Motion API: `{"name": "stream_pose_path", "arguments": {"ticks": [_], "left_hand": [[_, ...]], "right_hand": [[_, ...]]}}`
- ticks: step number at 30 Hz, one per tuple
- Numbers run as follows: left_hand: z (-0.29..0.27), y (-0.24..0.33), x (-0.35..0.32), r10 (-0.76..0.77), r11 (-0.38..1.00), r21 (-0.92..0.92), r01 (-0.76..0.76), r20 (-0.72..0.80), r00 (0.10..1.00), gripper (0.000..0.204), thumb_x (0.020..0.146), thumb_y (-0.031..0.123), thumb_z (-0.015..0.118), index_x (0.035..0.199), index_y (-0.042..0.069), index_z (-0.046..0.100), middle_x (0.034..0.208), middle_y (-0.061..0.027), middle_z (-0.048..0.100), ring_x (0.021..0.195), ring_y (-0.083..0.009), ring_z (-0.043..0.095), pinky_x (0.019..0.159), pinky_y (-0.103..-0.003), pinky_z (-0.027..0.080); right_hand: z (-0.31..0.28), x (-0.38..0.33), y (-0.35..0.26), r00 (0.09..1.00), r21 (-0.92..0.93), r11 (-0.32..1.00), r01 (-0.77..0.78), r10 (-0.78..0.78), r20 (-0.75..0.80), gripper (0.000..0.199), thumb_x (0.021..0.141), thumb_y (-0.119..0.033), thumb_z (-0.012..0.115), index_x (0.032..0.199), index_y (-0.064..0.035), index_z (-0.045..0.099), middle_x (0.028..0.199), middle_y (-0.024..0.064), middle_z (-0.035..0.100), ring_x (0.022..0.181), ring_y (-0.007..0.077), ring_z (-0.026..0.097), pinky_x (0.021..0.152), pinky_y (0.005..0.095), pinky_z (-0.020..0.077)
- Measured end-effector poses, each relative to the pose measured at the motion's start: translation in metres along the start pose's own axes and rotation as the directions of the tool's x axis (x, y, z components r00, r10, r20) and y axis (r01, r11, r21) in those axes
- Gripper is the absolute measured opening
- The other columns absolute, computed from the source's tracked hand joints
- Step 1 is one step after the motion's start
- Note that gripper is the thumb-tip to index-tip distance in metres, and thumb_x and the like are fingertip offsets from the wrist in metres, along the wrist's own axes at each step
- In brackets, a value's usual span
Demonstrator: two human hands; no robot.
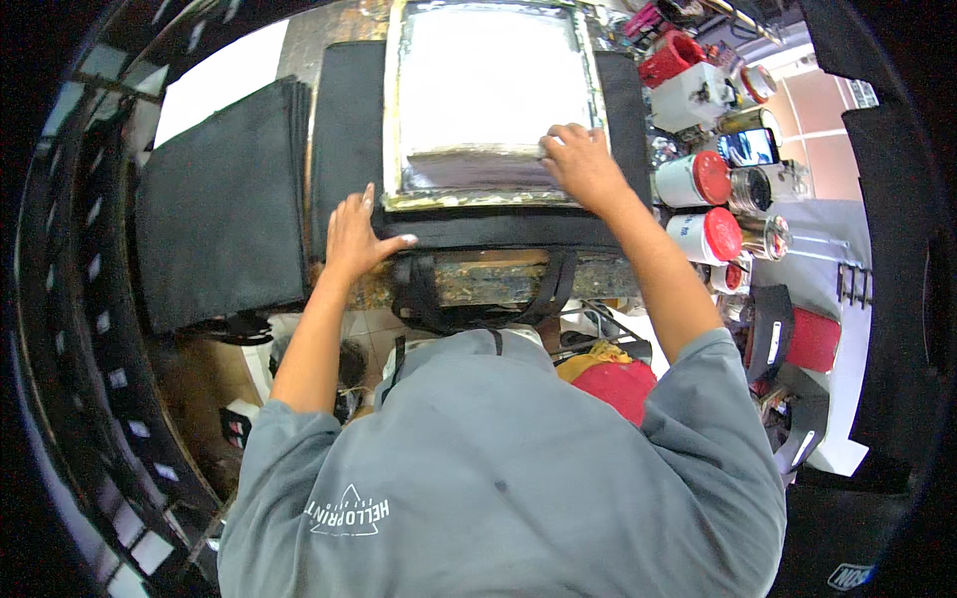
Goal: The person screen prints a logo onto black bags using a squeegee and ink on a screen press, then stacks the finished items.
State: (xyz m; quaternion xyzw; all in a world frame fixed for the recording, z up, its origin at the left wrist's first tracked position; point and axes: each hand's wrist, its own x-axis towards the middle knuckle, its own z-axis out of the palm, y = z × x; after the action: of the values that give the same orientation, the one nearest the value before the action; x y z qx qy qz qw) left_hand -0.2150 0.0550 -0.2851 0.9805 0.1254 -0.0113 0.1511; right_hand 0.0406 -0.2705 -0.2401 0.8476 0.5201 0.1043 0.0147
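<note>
A printing screen (393, 110) with a paint-stained frame and a bright white mesh lies over a black fabric tote bag (478, 230). The bag's handles (558, 284) hang down over the near edge of the table. My right hand (581, 167) is at the screen's right side, its fingers curled over the right end of a squeegee (478, 156) that lies across the lower mesh; the grip is partly hidden. Beside the screen's lower left corner, my left hand (357, 236) rests on the bag with thumb and fingers spread, and pale smears mark its fingertips.
A stack of black fabric pieces (224, 204) lies to the left, with a white sheet (221, 80) behind it. Red-lidded white tubs (688, 181), jars (750, 187), a white container (688, 97) and a lit phone (750, 148) crowd the right side. A red chair (814, 339) stands farther right.
</note>
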Motion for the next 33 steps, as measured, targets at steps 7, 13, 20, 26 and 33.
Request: {"name": "stream_pose_path", "arguments": {"ticks": [7,13,20,26,33], "left_hand": [[0.012,0.012,0.006,-0.012,0.998,0.060,0.008,0.073,0.997,0.102,0.071,0.062,0.086,0.144,-0.004,0.056,0.122,-0.0156,0.060,0.117,-0.0324,0.054,0.101,-0.044,0.040],[0.021,-0.005,0.008,0.032,0.999,0.014,-0.032,0.023,0.999,0.092,0.076,0.059,0.084,0.140,-0.003,0.060,0.116,-0.0148,0.060,0.111,-0.0312,0.055,0.097,-0.044,0.041],[0.014,0.003,0.011,-0.036,0.995,-0.091,0.038,0.020,0.999,0.087,0.075,0.050,0.088,0.140,-0.002,0.062,0.114,-0.0138,0.062,0.110,-0.0313,0.057,0.097,-0.043,0.043],[0.029,-0.004,0.025,0.009,0.995,-0.103,-0.018,-0.091,0.996,0.063,0.073,0.027,0.091,0.126,0.000,0.068,0.107,-0.0119,0.065,0.103,-0.0323,0.061,0.090,-0.044,0.047],[0.028,-0.012,0.027,0.088,0.985,-0.132,-0.111,-0.166,0.982,0.057,0.069,0.024,0.092,0.116,-0.001,0.070,0.100,-0.0115,0.066,0.093,-0.0323,0.062,0.083,-0.044,0.047]], "right_hand": [[-0.005,0.005,-0.040,0.986,0.158,0.977,-0.146,0.131,0.100,0.036,0.096,-0.025,0.065,0.130,-0.0165,0.061,0.106,0.0069,0.066,0.102,0.0280,0.064,0.089,0.0491,0.0442],[-0.017,0.004,-0.049,0.964,0.199,0.958,-0.208,0.166,0.208,0.044,0.096,-0.019,0.069,0.138,-0.0148,0.060,0.119,0.0081,0.064,0.109,0.0281,0.060,0.100,0.0516,0.0374],[-0.009,-0.006,-0.064,0.972,0.269,0.934,-0.235,0.227,0.060,0.037,0.095,-0.015,0.064,0.132,-0.0160,0.062,0.116,0.0065,0.064,0.109,0.0275,0.061,0.099,0.0550,0.0386],[-0.009,-0.009,-0.071,0.966,0.281,0.924,-0.258,0.250,0.067,0.040,0.091,-0.014,0.065,0.131,-0.0118,0.061,0.123,0.0083,0.061,0.115,0.0268,0.057,0.106,0.0563,0.0347],[-0.010,-0.009,-0.072,0.964,0.313,0.912,-0.266,0.261,0.059,0.044,0.088,-0.018,0.069,0.131,-0.0131,0.060,0.120,0.0055,0.059,0.112,0.0248,0.056,0.108,0.0573,0.0306]]}}
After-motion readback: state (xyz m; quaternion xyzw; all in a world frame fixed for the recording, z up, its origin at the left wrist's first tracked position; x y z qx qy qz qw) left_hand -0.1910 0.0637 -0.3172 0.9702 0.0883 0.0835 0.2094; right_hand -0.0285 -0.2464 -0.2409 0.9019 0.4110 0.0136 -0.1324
